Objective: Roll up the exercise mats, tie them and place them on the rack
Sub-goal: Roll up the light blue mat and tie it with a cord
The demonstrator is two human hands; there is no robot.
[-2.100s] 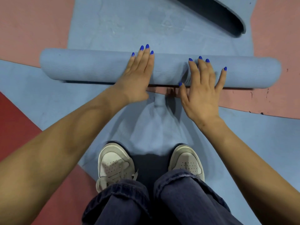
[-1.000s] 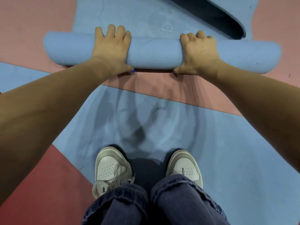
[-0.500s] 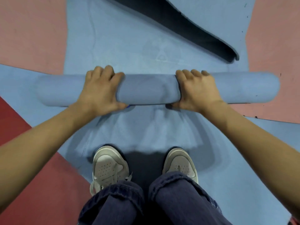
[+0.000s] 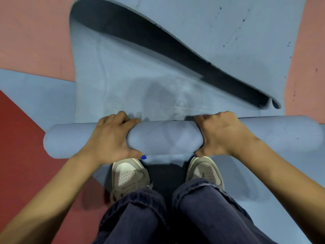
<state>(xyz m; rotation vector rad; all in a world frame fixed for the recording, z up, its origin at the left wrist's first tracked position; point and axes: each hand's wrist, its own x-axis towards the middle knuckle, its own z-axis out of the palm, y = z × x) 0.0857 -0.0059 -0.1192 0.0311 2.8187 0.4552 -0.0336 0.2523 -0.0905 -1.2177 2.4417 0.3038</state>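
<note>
Pulled back toward the shoes [image 4: 131, 175], rolled mat [image 4: 165, 138] lying nine-to-three, gripped by left hand [image 4: 112, 138] and right hand [image 4: 223, 134], unrolled length at twelve.

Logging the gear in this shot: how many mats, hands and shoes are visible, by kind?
Mats: 2, the rolled mat gripped by the left hand and right hand, and the flat mat beyond it
Hands: 2
Shoes: 2, left shoe, right shoe
Total: 6
</note>
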